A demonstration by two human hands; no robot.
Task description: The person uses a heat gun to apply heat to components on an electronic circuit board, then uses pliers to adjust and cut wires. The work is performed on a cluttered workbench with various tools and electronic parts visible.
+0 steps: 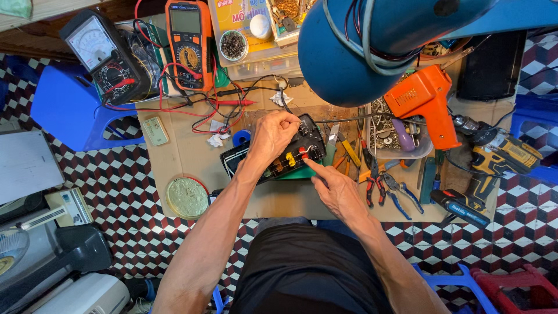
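Under the fingers of both hands lay a black electronic device (pixel 273 157), resting on a brown cardboard sheet (pixel 186 151) that covered the low work surface. The left hand (pixel 274 132) was curled into a loose fist over the device's top edge, its fingertips pinched on something too small to make out. The right hand (pixel 337 189) had its forefinger stretched out, the tip touching a red connector beside a yellow one on the device's near face; its other fingers were folded loosely and held nothing. Just right of that forefinger lay pliers (pixel 375 183) with red and blue handles, and farther right an orange soldering gun (pixel 424 102). Beyond the left knuckles, red and black test leads (pixel 192 107) trailed back to an orange digital multimeter (pixel 189 43) and a black analogue meter (pixel 107 55). Well left of the left wrist sat a round tin lid (pixel 187 197). A blue lamp shade (pixel 360 46) hung above the knuckles.
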